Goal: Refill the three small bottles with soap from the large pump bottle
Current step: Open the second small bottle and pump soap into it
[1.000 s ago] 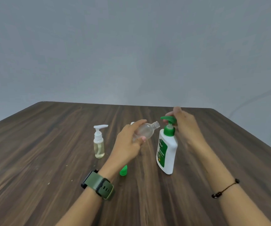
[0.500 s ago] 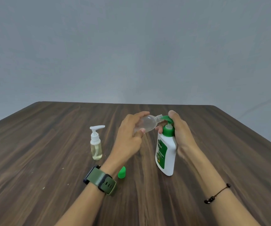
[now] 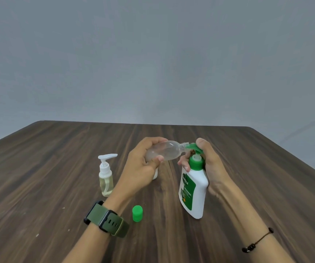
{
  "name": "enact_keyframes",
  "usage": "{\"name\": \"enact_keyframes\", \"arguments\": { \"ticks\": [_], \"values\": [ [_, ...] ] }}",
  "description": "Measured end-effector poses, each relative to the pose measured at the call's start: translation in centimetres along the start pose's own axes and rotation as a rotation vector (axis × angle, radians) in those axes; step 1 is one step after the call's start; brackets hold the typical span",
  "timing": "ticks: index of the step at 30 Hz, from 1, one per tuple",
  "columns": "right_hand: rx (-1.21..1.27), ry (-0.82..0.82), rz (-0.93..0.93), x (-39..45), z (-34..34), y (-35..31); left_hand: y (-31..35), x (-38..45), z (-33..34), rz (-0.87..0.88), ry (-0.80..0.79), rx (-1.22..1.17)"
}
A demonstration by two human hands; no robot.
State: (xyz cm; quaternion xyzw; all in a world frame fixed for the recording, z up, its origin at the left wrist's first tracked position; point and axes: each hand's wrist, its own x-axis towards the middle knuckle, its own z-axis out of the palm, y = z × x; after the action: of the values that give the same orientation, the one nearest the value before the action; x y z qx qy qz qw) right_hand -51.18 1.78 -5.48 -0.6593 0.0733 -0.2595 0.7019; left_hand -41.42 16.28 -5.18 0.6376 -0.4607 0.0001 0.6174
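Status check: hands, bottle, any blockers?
Left hand grips clear small bottle, tilted, mouth at pump spout. Right hand holds large pump bottle, thumb on pump head. Nothing in the way.

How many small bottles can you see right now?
2 clearly: a clear bottle held in the left hand, a pump-top bottle standing left. Something white behind that hand may be a third.

A large white pump bottle with a green label, green collar and green pump head stands on a dark wooden tabletop, leaning slightly. A small clear, uncapped bottle is held nearly on its side in the air, its open neck touching the pump's spout. A small clear pump bottle of pale yellow liquid stands upright to the left. A green cap lies in front.
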Motion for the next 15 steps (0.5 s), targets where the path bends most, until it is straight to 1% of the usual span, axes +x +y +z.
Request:
{"name": "enact_keyframes", "arguments": {
  "ticks": [4,10,15],
  "values": [
    [0.035,-0.009,-0.004,0.21,-0.19,0.35,-0.34,-0.06,0.82,-0.021,0.05,-0.028],
    [-0.013,-0.034,-0.023,0.35,-0.39,0.51,0.03,-0.35,0.74,0.006,0.062,-0.098],
    [-0.083,0.036,-0.037,0.55,-0.14,0.4,-0.22,-0.89,0.79,-0.039,0.095,-0.122]
  ]
}}
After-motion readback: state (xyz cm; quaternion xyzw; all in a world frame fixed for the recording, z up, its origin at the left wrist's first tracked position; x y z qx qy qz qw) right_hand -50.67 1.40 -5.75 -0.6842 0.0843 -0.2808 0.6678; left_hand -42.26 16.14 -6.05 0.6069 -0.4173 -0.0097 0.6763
